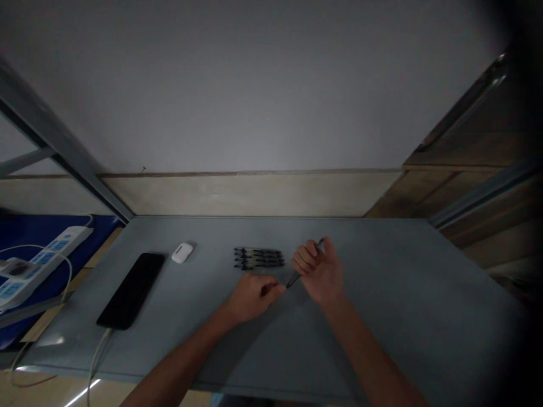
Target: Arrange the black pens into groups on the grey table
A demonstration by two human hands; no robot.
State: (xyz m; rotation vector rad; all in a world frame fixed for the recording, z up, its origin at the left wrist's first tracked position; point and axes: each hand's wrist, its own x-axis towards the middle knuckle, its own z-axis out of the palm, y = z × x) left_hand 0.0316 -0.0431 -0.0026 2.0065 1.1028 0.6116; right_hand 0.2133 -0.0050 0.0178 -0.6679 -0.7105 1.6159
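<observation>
A slim dark pen slants between my two hands above the grey tabletop. The fingers of my right hand are curled round its upper part, palm turned up, with the top end showing by the thumb. At the pen's lower end, my left hand is closed, thumb and forefinger pinched at the tip. Just beyond my left hand, several similar dark pens lie side by side in a neat stack of rows, pointing left to right.
A black phone with a white cable lies at the left, near a white earbud case. A white power strip rests on a blue surface beyond the table's left edge. Metal posts and a wall bound the grey table.
</observation>
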